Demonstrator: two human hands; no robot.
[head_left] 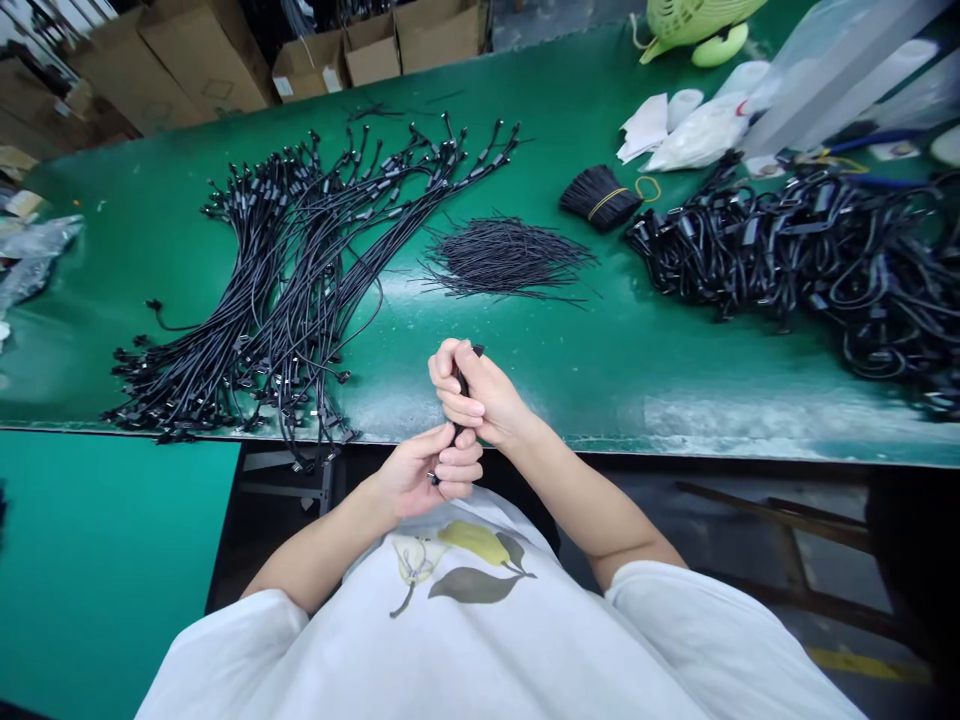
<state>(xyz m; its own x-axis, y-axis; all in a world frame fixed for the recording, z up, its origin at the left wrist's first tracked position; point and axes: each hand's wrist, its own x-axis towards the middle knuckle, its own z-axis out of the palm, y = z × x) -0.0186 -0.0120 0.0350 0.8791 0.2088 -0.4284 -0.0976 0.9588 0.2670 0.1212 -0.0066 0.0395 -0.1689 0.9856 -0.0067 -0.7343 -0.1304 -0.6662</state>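
Both my hands are closed around one short black cable (461, 383), held just in front of my body at the table's near edge. My left hand (431, 470) grips its lower part, with a connector end poking out below the fingers. Above it, my right hand (480, 392) wraps the upper part, and a dark end shows past the thumb. Most of the cable is hidden by my fingers. Beyond my hands lies a loose pile of thin black twist ties (510, 256). A long heap of straight black cables (255, 270) spreads to the left.
A banded bundle of black ties (600, 198) lies right of the loose pile. Coiled black cables (795, 250) are heaped on the right of the green table (570, 370). White plastic bags (701, 135) and a grey post (840, 80) stand behind. Cardboard boxes (202, 60) line the far side.
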